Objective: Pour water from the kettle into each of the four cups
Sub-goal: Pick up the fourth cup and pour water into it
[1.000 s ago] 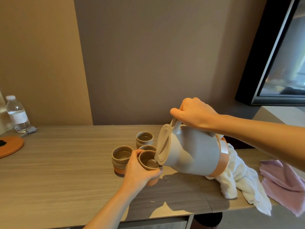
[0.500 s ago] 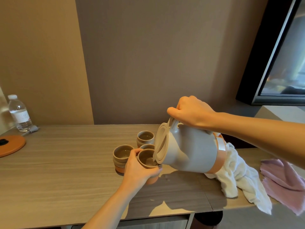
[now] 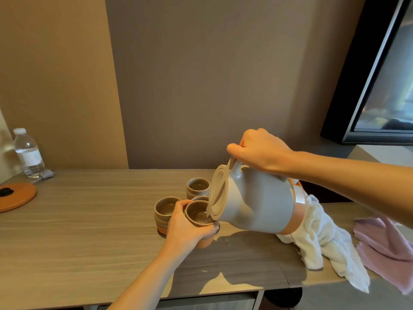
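A grey kettle (image 3: pixel 257 204) with an orange band is tipped steeply to the left, its beige lid facing the cups. My right hand (image 3: pixel 260 151) grips its handle from above. My left hand (image 3: pixel 185 229) wraps around the nearest brown cup (image 3: pixel 197 214), which sits under the kettle's spout and holds some water. A second cup (image 3: pixel 165 209) stands just left of it, a third (image 3: pixel 197 186) farther back, and only the rim of another cup (image 3: pixel 200 198) shows between them, mostly hidden by the kettle lid.
A white towel (image 3: pixel 319 242) lies bunched behind the kettle, a pink cloth (image 3: pixel 386 242) at the table's right edge. A water bottle (image 3: pixel 29 153) and an orange round base (image 3: pixel 15 196) are at far left. The wooden table (image 3: pixel 89 231) ends close in front.
The kettle has risen slightly and stays tipped over the held cup, which now shows more water. My left hand keeps its hold on the cup.
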The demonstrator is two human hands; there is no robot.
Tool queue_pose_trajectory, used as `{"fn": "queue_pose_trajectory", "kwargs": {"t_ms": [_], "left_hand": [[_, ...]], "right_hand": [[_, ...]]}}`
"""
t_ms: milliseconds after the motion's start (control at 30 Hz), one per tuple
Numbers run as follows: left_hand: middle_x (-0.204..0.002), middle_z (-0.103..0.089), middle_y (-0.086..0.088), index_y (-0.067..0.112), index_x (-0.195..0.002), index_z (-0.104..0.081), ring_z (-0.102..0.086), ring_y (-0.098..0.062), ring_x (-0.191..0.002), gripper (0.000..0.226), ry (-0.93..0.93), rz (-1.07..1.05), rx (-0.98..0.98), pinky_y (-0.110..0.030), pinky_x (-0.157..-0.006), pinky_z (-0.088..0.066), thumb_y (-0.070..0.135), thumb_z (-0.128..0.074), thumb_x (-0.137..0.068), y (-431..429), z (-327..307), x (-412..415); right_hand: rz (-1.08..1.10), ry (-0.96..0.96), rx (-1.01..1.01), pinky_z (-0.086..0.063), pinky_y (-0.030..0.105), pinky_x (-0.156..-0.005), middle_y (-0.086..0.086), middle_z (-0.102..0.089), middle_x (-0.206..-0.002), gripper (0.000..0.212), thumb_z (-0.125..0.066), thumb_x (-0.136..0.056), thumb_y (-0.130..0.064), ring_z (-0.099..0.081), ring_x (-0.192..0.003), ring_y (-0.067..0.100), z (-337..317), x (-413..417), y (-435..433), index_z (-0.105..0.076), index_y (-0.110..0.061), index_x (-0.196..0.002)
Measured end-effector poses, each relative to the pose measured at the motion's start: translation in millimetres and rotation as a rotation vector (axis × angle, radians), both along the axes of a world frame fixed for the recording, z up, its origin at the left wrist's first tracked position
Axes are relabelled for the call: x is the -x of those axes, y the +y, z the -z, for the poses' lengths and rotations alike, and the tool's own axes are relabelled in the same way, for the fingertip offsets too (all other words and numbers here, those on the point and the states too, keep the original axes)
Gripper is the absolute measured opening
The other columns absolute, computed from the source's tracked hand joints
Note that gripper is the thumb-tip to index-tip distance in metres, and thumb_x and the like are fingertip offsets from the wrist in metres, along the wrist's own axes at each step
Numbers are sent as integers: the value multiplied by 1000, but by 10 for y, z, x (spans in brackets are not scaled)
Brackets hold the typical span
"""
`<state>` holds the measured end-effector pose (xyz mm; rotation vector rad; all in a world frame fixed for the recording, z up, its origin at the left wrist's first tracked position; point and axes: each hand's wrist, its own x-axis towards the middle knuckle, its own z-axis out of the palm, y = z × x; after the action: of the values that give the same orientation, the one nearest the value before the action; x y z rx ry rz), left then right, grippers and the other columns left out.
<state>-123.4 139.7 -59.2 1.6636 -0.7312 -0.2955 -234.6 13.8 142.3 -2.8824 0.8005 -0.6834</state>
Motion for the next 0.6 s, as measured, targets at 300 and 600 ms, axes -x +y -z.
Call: {"fn": "queue_pose_trajectory", "kwargs": {"t_ms": [300, 600], "left_hand": [[-107, -63, 11, 26, -115, -50, -58, -7, -103, 81, 6, 1, -16, -25, -85, -49, 26, -96, -48, 10, -24, 23], [-109, -62, 9, 28, -114, -50, -58, -12, -106, 82, 40, -14, -27, -36, -92, -52, 26, -97, -48, 4, -55, -12]], "right_hand": [[-27, -11, 4, -26, 26, -47, -1, -29, -43, 47, -48, -85, -35, -25, -47, 20, -1, 11, 7, -27, -15, -48], [-41, -45, 7, -26, 25, -46, 0, -29, -44, 49, -49, -86, -36, -26, -47, 19, -7, 20, -19, -30, -14, -47]]}}
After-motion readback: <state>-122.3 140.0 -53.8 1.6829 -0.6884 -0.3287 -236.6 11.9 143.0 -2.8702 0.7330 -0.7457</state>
